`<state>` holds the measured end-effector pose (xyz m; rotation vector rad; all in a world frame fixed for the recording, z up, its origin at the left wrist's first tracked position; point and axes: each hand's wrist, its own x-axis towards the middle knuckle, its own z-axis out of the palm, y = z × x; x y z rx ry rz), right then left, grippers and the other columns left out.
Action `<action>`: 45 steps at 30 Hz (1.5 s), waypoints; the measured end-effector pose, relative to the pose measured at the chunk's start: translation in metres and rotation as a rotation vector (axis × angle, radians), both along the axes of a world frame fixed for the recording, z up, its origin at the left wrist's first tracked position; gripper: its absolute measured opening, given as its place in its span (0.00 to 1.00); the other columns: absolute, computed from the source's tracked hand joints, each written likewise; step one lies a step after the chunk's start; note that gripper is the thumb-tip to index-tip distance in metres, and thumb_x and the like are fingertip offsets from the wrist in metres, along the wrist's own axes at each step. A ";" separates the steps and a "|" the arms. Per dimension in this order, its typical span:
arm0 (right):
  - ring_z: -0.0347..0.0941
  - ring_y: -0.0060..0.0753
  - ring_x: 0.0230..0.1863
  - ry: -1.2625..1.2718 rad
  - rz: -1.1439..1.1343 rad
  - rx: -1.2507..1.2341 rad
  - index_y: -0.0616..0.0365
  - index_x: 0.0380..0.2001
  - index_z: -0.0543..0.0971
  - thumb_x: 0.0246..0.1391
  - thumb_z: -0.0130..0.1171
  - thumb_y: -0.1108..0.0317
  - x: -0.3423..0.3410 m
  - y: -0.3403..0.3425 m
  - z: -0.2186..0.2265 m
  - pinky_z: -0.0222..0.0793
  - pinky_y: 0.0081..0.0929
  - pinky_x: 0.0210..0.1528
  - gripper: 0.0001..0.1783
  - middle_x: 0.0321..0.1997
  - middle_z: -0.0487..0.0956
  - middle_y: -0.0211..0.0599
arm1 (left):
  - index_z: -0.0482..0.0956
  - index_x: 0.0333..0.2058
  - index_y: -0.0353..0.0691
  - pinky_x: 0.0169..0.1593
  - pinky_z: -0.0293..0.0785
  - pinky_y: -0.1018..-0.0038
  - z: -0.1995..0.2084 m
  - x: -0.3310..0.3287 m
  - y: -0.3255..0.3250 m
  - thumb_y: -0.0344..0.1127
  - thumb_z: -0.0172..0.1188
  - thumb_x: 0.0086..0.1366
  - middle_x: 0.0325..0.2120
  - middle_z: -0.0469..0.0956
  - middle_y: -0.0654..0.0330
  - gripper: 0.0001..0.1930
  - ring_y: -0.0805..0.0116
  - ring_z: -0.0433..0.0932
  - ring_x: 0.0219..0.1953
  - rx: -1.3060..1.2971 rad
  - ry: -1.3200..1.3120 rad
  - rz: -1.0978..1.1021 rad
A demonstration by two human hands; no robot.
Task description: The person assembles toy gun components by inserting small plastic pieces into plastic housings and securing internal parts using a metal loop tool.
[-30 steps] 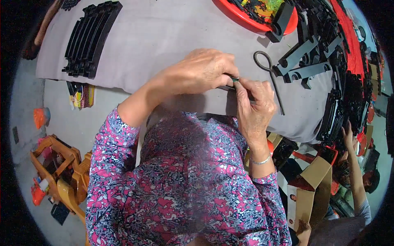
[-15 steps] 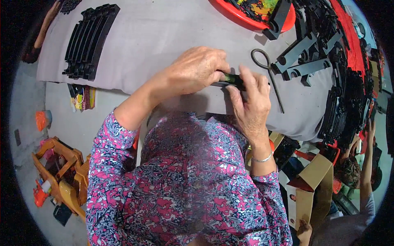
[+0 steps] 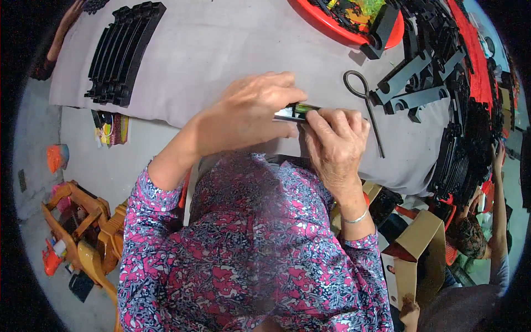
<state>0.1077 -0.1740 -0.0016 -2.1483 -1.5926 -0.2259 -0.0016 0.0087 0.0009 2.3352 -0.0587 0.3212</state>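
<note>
My right hand (image 3: 336, 135) closes its fingers and thumb on the right end of a long black plastic piece (image 3: 285, 118), held low over the near edge of the cloth-covered table. A yellow-green strip and a pale, shiny patch show along the piece. My left hand (image 3: 243, 113) is at its left end, slightly blurred, with thumb and fingers spread apart around it. Whether the left fingers touch it is hard to see. A dark metal rod with a looped end (image 3: 376, 130) lies just right of my right hand.
Several black slatted pieces (image 3: 124, 55) stand in a row at the far left. A red basin (image 3: 312, 22) holds small black and yellow-green parts. Loose black pieces (image 3: 398, 80) pile up on the right. A cardboard box (image 3: 415, 238) stands below; other people's arms show at both sides.
My left thumb and fingers have spread apart from their pinch on the piece. My right fingers have curled down over its right end. More of the piece's pale patch now shows.
</note>
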 end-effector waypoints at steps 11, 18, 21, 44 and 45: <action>0.68 0.37 0.37 0.032 0.008 -0.008 0.51 0.33 0.80 0.42 0.65 0.70 -0.007 0.011 -0.008 0.61 0.36 0.40 0.11 0.31 0.71 0.29 | 0.79 0.37 0.32 0.39 0.72 0.62 -0.012 0.003 -0.007 0.23 0.69 0.41 0.30 0.72 0.53 0.20 0.53 0.74 0.36 -0.013 -0.073 0.119; 0.71 0.40 0.37 0.234 0.031 0.165 0.57 0.36 0.81 0.42 0.66 0.76 -0.004 0.002 -0.007 0.66 0.36 0.40 0.14 0.34 0.76 0.34 | 0.79 0.38 0.32 0.39 0.72 0.63 -0.012 0.001 -0.010 0.24 0.70 0.41 0.29 0.72 0.54 0.20 0.54 0.74 0.35 -0.014 -0.092 0.125; 0.75 0.37 0.34 0.283 -0.083 0.328 0.58 0.33 0.83 0.45 0.63 0.81 0.010 -0.008 0.007 0.71 0.29 0.39 0.10 0.33 0.81 0.38 | 0.79 0.38 0.32 0.39 0.71 0.63 -0.008 0.002 -0.007 0.24 0.69 0.42 0.29 0.72 0.54 0.19 0.54 0.74 0.35 -0.008 -0.058 0.102; 0.70 0.17 0.29 0.611 -0.278 0.473 0.64 0.33 0.82 0.53 0.63 0.77 0.074 0.011 0.018 0.67 0.18 0.33 0.04 0.28 0.78 0.30 | 0.79 0.40 0.32 0.39 0.73 0.61 -0.002 0.000 -0.011 0.24 0.62 0.45 0.32 0.74 0.53 0.19 0.52 0.76 0.36 -0.036 -0.004 0.120; 0.70 0.17 0.29 0.608 -0.271 0.473 0.64 0.33 0.82 0.53 0.63 0.77 0.079 0.019 0.021 0.67 0.18 0.33 0.04 0.28 0.78 0.30 | 0.79 0.40 0.33 0.39 0.73 0.60 -0.001 0.001 -0.010 0.24 0.61 0.45 0.32 0.74 0.53 0.18 0.52 0.76 0.37 -0.053 -0.006 0.112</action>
